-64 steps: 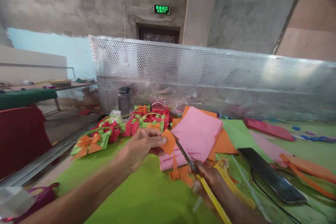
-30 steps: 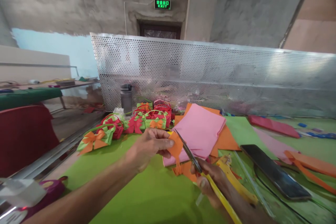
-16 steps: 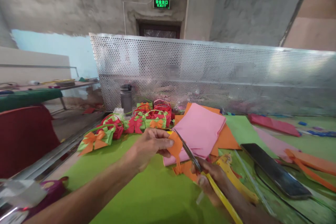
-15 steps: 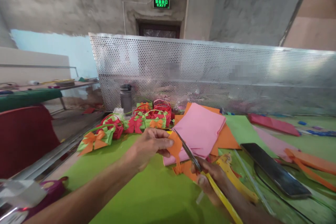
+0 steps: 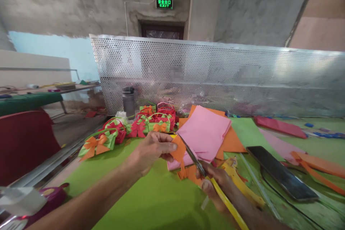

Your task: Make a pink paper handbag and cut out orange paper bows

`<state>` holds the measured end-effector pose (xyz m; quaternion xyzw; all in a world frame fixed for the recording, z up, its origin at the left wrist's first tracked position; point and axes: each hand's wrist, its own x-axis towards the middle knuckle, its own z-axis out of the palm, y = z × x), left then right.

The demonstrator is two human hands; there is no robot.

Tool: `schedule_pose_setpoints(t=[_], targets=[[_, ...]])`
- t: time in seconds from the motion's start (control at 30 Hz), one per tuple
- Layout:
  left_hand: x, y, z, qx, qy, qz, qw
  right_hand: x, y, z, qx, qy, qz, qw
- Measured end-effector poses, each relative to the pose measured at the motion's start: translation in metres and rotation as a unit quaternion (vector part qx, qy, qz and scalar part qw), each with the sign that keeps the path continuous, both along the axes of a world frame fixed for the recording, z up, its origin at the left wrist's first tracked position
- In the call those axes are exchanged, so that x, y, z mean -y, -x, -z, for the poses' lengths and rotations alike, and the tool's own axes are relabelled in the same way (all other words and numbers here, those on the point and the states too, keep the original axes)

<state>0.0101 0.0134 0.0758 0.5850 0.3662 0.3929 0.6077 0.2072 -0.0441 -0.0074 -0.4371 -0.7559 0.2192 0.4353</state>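
Head view, near to far. At lower left, a white block (image 5: 21, 201) beside a purple object (image 5: 54, 194); across the foreground, a green work surface (image 5: 151, 205). In the grasp of the right hand (image 5: 215, 183): scissors (image 5: 193, 157), yellow-handled, with dark metal blades directed forward and leftward. In the left hand (image 5: 152, 152): a small orange piece (image 5: 178, 149), pinched between thumb and fingers, in front of the pink sheets (image 5: 205, 133). Blades alongside the right edge of the piece; whether parted around it, not discernible. Step in hand, as judged: trimming of that edge. Called for by any further cut: steady pinch, alignment of blades with the edge, fingertips kept clear, gentle closure. Just below, narrow orange strips (image 5: 183, 172); to the right, a curved yellow object (image 5: 249, 191) and a dark phone (image 5: 281, 174). Under and behind the pink layers, orange sheets (image 5: 233, 142); to the left, small red and green bags (image 5: 113, 138) with bows. Farther back, a grey bottle (image 5: 128, 103), then a perforated metal panel (image 5: 210, 64); beyond, a lit exit sign (image 5: 164, 4).
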Motion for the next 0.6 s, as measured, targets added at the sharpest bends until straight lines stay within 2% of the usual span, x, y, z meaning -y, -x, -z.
schedule_pose_setpoints(t=[0.3, 0.6], targets=[[-0.0019, 0.0006, 0.0029, 0.0, 0.0, -0.003, 1.0, -0.0014, -0.0019, 0.0016, 0.019, 0.026, 0.027, 0.999], [0.0007, -0.0014, 0.0022, 0.004, 0.011, -0.022, 1.0, 0.0011, 0.0022, 0.0015, 0.013, -0.011, 0.026, 1.0]])
